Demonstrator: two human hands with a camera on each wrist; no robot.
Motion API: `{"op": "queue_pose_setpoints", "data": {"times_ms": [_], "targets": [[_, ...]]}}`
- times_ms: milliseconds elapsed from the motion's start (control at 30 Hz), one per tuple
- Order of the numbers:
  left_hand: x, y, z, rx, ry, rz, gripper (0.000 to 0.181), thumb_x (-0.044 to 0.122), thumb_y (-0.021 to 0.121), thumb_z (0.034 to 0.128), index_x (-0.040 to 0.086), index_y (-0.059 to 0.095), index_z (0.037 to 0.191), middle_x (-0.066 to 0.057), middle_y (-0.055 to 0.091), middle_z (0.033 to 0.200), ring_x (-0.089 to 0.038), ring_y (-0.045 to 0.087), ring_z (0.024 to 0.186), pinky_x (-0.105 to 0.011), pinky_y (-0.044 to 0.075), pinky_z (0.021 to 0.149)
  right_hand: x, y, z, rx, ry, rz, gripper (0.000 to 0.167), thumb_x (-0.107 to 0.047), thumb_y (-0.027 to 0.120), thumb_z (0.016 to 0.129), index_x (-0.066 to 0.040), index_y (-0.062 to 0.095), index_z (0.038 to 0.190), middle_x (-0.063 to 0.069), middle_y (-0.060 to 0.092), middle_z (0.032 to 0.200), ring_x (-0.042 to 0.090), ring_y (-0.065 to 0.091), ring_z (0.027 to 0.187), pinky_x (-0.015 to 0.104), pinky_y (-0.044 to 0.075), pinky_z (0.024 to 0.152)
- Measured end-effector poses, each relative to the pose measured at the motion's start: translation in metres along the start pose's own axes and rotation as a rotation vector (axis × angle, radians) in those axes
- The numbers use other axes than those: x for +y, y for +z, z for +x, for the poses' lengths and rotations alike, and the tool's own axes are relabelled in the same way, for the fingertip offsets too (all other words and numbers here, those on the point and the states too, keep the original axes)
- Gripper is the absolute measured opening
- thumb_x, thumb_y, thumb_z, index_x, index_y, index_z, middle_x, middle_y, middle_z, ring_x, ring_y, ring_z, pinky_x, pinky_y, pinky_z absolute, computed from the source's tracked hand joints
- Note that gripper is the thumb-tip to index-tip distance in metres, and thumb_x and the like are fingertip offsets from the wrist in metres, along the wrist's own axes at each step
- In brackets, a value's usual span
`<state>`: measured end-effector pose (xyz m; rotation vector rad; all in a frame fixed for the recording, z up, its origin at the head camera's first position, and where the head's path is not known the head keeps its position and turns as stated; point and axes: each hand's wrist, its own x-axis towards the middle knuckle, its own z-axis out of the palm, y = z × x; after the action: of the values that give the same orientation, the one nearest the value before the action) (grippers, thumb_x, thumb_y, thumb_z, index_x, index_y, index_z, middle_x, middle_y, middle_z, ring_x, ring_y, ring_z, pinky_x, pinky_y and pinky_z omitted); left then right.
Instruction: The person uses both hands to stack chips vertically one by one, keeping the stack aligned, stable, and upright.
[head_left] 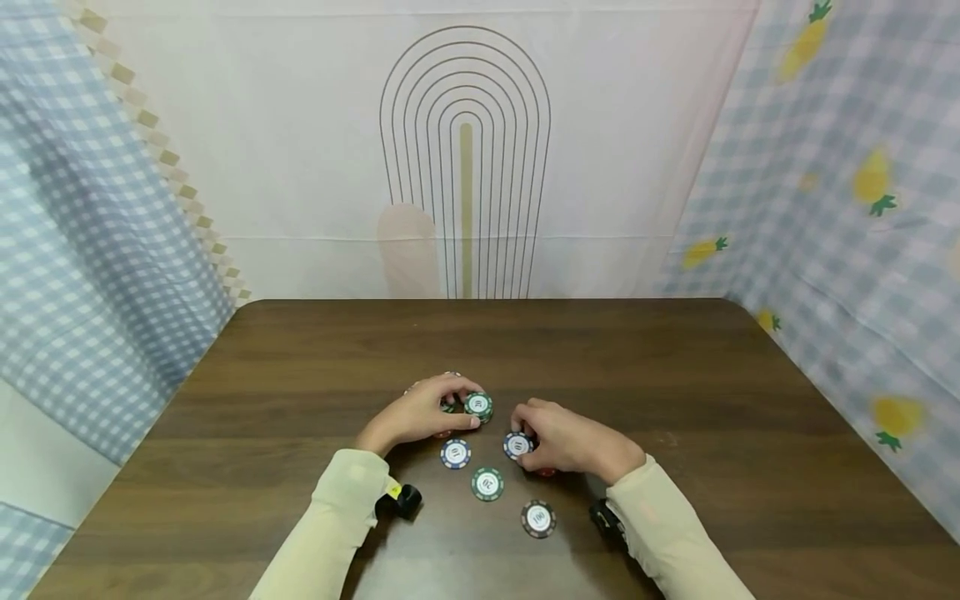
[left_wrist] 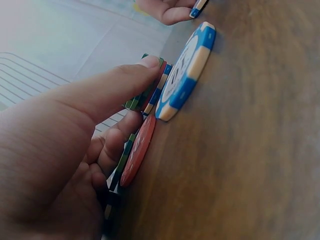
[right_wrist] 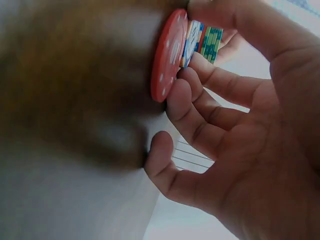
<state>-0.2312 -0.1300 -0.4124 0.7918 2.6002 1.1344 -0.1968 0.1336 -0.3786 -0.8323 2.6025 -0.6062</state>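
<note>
Chips, round and seemingly plastic, lie at the frame's lower middle on the wood-grained counter; the left hand grips a green-topped stack, the right hand pinches a blue-edged disc.

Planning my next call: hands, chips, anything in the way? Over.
Left hand grips green-topped chip stack. Right hand pinches blue chip. Possible snag: red chip close beside right hand.

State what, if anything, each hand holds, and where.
Left hand grips a chip stack by its sides; right hand pinches a blue chip by its rim.
</note>
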Motion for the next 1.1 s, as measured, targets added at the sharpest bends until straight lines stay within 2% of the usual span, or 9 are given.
{"op": "queue_pose_setpoints", "data": {"times_ms": [267,467,700,967,1100], "targets": [[0.001,0.001,0.001,0.004,-0.004,-0.003,0.041,0.034,0.081,0.0951,0.023,0.070,0.133,0.004,0.063,0.109,-0.014,0.055,0.093,-0.034,0.050,0.082,-0.003,-0.004,0.008,-0.052,0.073,-0.073,0.027,-0.015,0.082,0.083,-0.011,0.061,0.101,0.002,0.056,0.094,0.014,0.056,0.077,0.033,0.050,0.068],[0.001,0.002,0.001,0.006,-0.008,0.008,0.041,0.033,0.081,0.0949,0.023,0.071,0.133,0.005,0.063,0.108,-0.014,0.054,0.094,-0.034,0.050,0.083,-0.002,-0.007,0.009,-0.066,0.065,-0.109,0.029,-0.013,0.083,0.078,-0.010,0.061,0.096,0.001,0.057,0.090,0.013,0.056,0.075,0.031,0.049,0.068],[-0.001,-0.001,0.000,0.003,-0.013,0.010,0.041,0.033,0.081,0.0952,0.023,0.070,0.134,0.005,0.063,0.109,-0.013,0.055,0.093,-0.033,0.051,0.082,-0.001,-0.009,0.011,-0.052,0.027,-0.073,0.024,-0.016,0.077,0.076,-0.010,0.061,0.094,0.001,0.061,0.081,0.011,0.057,0.064,0.030,0.047,0.062],[0.001,-0.002,-0.001,-0.002,-0.005,0.007,0.041,0.033,0.081,0.0951,0.022,0.071,0.133,0.004,0.063,0.109,-0.014,0.056,0.091,-0.034,0.051,0.081,0.000,-0.011,0.012,-0.021,0.052,-0.031,0.030,-0.016,0.077,0.079,-0.009,0.062,0.103,0.001,0.062,0.087,0.010,0.058,0.069,0.029,0.049,0.064],[0.002,-0.001,0.001,-0.009,0.002,0.011,0.041,0.033,0.081,0.0951,0.022,0.071,0.133,0.004,0.063,0.109,-0.014,0.055,0.094,-0.034,0.049,0.083,0.003,-0.010,0.010,-0.002,0.038,-0.002,0.032,-0.013,0.077,0.080,-0.009,0.061,0.107,0.000,0.062,0.092,0.011,0.059,0.074,0.029,0.051,0.067]]}}
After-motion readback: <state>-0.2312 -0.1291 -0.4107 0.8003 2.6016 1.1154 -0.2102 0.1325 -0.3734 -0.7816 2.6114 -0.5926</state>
